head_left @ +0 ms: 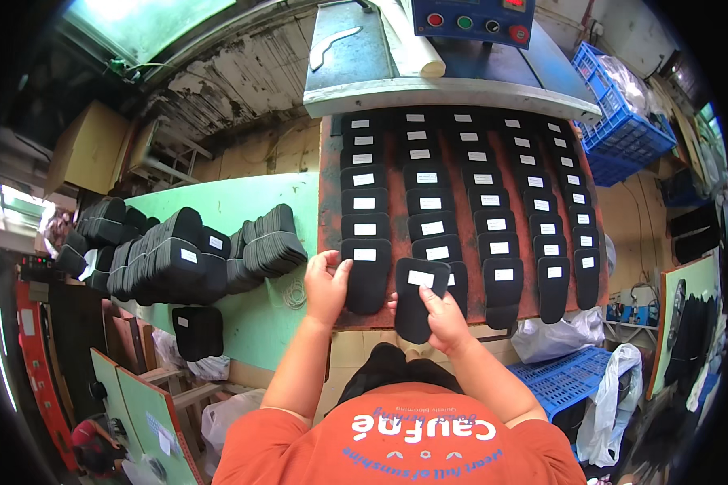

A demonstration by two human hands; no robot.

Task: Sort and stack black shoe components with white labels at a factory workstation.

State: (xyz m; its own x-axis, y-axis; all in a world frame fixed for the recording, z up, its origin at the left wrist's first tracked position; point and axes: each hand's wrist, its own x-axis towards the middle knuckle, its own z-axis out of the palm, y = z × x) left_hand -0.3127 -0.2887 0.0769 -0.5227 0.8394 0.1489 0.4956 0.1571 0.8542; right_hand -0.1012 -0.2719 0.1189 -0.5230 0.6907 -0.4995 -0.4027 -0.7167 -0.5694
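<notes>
My right hand (pixel 447 322) is closed on a black insole-shaped pad (pixel 413 311) with a white label, the thumb on top by the label. This pad is raised over the front of the second column and partly covers a labelled pad there. At the front of the leftmost column my left hand (pixel 325 284) has its fingers bent, with thumb and forefinger at the left edge of another labelled black pad (pixel 368 283). Overlapping labelled pads (pixel 503 287) lie in several columns on the reddish board (pixel 471 299).
Tied bundles of black pads (pixel 166 250) stand on the green table (pixel 251 323) to the left. A machine bed (pixel 453 91) with a blue control box (pixel 469 18) borders the board's far side. Blue crates (pixel 623 141) are at far right; a blue basket (pixel 562 380) sits nearer.
</notes>
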